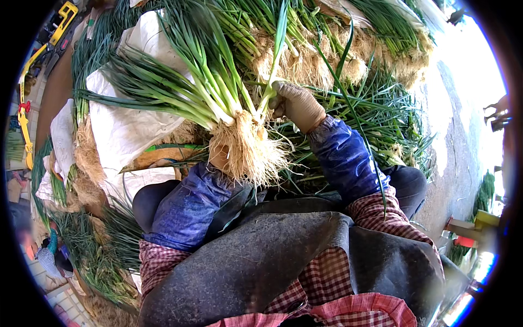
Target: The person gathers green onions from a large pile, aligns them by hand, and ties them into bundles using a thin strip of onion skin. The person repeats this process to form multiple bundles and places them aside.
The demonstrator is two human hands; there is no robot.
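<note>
My left hand (219,154), mostly hidden behind pale roots, holds up a bunch of green onions (220,102) by its root end. The dark green leaves fan out toward the upper left, and the shaggy roots hang over my wrist. On the right, my right hand (297,104), in a dirty tan glove, pinches a leaf or outer layer (270,92) of one stalk at the bunch's right edge. A long loose green leaf (354,110) hangs across my blue right sleeve.
Bundled onions with roots (310,61) are piled ahead. Loose green leaves (380,110) lie heaped to the right, beside a paved floor (453,135). White sacking (122,126) and more onion bundles (88,151) lie at left. Another person (51,257) is at far lower left. A dark apron (261,261) covers my lap.
</note>
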